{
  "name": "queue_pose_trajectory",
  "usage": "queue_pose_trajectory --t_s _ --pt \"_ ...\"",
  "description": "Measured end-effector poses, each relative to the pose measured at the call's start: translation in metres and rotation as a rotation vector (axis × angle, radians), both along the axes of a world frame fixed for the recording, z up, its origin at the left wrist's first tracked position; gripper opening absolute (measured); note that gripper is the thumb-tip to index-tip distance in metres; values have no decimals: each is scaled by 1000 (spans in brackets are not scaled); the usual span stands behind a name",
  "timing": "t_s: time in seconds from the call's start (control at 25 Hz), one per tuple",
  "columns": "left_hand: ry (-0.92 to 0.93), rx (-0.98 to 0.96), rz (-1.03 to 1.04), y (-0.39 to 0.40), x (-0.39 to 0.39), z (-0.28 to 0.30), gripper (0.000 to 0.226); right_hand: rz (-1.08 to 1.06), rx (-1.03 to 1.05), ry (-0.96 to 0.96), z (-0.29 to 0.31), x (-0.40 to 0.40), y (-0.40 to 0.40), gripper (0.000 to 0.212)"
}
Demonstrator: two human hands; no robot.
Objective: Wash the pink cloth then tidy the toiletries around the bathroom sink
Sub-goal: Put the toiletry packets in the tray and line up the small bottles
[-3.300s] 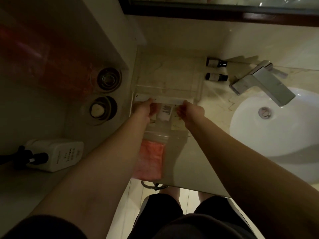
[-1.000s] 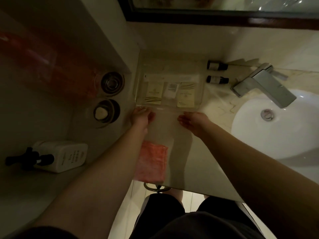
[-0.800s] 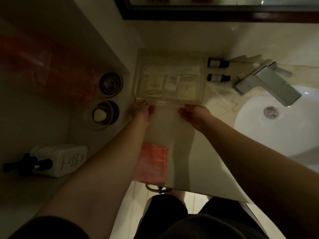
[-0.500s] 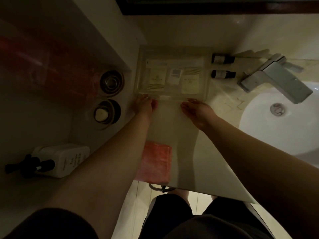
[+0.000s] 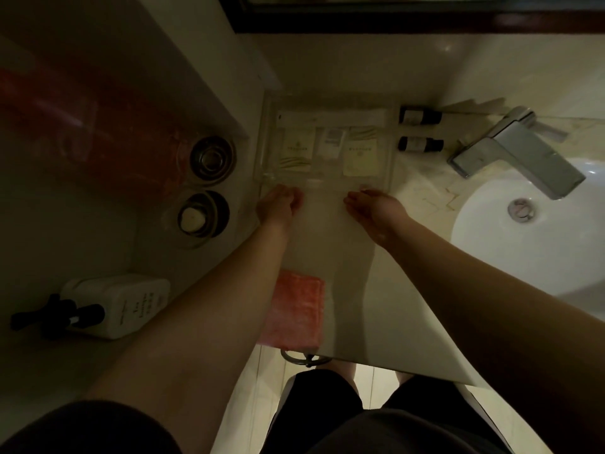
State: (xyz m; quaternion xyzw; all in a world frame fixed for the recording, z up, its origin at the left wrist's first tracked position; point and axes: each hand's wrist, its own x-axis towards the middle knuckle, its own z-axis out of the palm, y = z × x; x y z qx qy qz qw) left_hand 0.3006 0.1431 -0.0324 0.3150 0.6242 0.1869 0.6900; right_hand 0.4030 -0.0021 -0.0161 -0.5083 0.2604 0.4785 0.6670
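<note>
Beside the tap: clear tray (image 5: 266, 149) sits left of the tap (image 5: 520, 152), squared into the wall corner.
Left hand (image 5: 278, 204): fingers loosely curled, gripping nothing, at the tray's near edge.
Right hand (image 5: 376, 208): fingers straight, relaxed, likewise.
Pink cloth (image 5: 296, 309): folded at the desk's front edge, well left of the tap, out of the way.

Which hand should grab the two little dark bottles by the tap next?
Probably the right hand. It lies open on the counter, nearer the two dark bottles; the left hand is at the clear tray's far corner.
</note>
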Motion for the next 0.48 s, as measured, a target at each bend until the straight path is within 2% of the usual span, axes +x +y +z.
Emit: queue_pose_trajectory --t_s 0.12,0.24,0.48 --pt "-30 -39 16 -23 -6 13 39 36 -76 -46 8 -2 -7 39" --pt "-14 -26 -52 -43 -7 22 39 74 -136 -96 18 -3 -20 33" --pt "-7 39 -318 -82 13 48 33 101 -208 -243 45 7 -52 26"
